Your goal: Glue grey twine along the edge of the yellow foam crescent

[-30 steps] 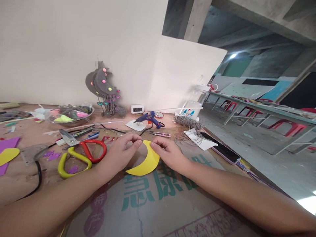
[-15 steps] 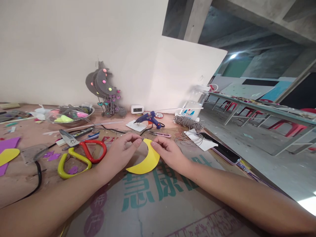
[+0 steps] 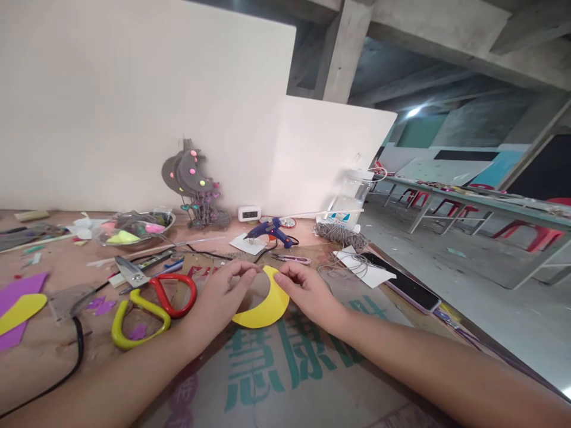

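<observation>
A yellow crescent-shaped cutout [image 3: 267, 312] is held upright above a printed cardboard sheet [image 3: 276, 410]. My right hand [image 3: 307, 291] is closed on its upper tip, with thumb and fingers pinching the edge. Just to the left, my left hand [image 3: 229, 291] has its thumb and fingertips brought together close to that same tip. Whatever those left fingers pinch is too small to make out. A blue glue gun [image 3: 270, 230] stands beyond my hands on a white paper piece [image 3: 245, 244]. Scissors [image 3: 163, 297] with red and yellow handles lie beside my left forearm.
Behind are a decorated grey moon ornament [image 3: 191, 172], a small clock [image 3: 248, 213] and a metal bowl [image 3: 147, 238] of craft pieces. Grey cord [image 3: 341, 233], a clear jug [image 3: 352, 196] and a phone [image 3: 401, 282] stand or lie at right. Purple and yellow sheets [image 3: 22, 309] lie left.
The view has tilted up, so everything sits lower in the picture. My left fingertips have drawn slightly away from the crescent's tip, while my right hand keeps its pinch.
</observation>
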The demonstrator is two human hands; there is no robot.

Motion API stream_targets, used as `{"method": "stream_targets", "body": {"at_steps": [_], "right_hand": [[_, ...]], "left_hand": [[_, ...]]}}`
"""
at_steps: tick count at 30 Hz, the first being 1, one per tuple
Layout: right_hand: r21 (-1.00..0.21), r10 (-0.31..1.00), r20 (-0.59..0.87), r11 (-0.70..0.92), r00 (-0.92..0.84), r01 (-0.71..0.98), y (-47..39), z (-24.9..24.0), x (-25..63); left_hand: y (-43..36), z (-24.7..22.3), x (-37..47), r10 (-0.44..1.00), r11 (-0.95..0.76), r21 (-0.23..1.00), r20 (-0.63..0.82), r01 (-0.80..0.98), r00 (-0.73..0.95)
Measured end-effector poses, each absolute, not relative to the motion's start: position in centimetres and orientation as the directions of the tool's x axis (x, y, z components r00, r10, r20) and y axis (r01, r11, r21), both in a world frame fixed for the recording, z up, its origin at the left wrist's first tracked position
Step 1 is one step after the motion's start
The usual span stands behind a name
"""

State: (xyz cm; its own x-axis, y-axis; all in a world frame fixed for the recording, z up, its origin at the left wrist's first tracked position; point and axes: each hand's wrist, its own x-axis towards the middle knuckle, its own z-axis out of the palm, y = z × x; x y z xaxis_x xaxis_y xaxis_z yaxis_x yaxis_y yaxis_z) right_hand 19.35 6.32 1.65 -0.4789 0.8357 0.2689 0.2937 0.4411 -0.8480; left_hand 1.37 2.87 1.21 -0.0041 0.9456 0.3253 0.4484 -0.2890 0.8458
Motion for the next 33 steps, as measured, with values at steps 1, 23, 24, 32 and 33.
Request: {"method": "stream_targets", "body": {"at_steps": [1,23,24,32,33], "right_hand": [[-0.845,0.848,0.307,0.452,-0.432,0.286,6.4,1.7,19.5],[-0.596,0.734,0.475,0.675,-0.486,0.435,4.8,2.1,18.5],[-0.580,0.723,0.470,0.685,-0.506,0.441,4.9,2.1,18.5],[-0.500,0.645,0.446,0.755,-0.621,0.425,4.4,2.3,18.4],[-0.510,0.648,0.433,0.749,-0.626,0.423,4.3,2.3,18.4]], "left_hand": [[2.9,1.2,1.4,0.943,-0.290,0.843,0.333,0.454,-0.016],[1.2,1.9,2.1,0.874,-0.486,0.716,0.412,0.502,0.259],[1.2,2.0,2.1,0.868,-0.497,0.729,0.417,0.472,0.270],[2.6,1.4,1.9,0.936,-0.345,0.907,0.314,0.242,0.159],[2.8,1.1,1.8,0.948,-0.314,0.920,0.292,0.233,0.128]]}}
